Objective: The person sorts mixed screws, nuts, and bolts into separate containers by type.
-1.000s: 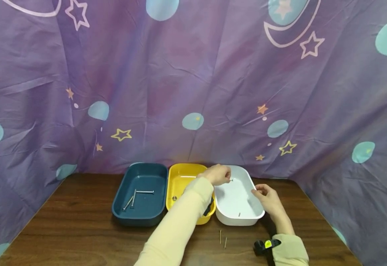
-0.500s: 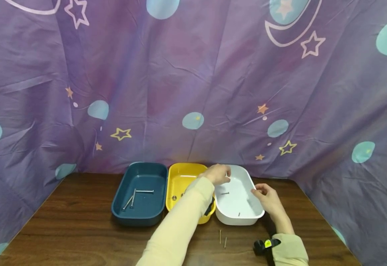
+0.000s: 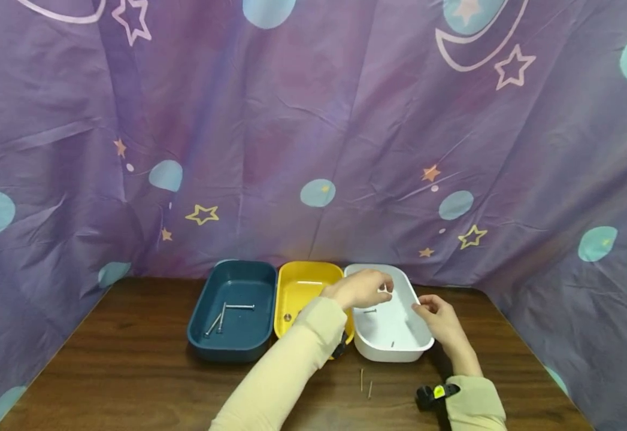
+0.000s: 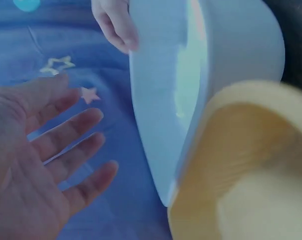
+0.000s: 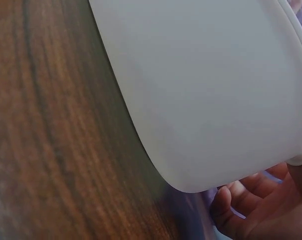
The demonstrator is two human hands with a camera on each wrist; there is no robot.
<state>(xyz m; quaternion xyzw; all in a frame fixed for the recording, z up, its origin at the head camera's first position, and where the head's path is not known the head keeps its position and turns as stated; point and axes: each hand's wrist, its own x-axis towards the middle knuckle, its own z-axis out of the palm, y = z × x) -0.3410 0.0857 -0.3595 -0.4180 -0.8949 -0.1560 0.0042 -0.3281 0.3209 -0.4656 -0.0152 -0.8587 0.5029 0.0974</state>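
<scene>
My left hand (image 3: pixel 364 288) hovers over the white tray (image 3: pixel 394 355), fingers spread loosely with nothing between them, as the left wrist view also shows. Beneath it a small screw (image 3: pixel 370 311) lies on the tray floor, and another screw (image 3: pixel 392 344) lies near the tray's front end. At the tray's right side my right hand (image 3: pixel 442 323) grips the rim; in the right wrist view its fingers (image 5: pixel 240 197) curl against the outer wall. Two thin brass-coloured screws (image 3: pixel 362 380) lie on the table in front of the tray.
A yellow tray (image 3: pixel 283 281) stands left of the white one, partly hidden by my left arm, with a nut (image 3: pixel 287 317) inside. Further left, a dark blue tray (image 3: pixel 200 341) contains long bolts (image 3: pixel 239 307). A purple curtain (image 3: pixel 270 143) hangs behind the wooden table (image 3: pixel 119 359).
The left hand has let go of a screw, which now lies in the white tray. Then that hand has shifted slightly right with its fingers loosened. My right hand stays at the rim.
</scene>
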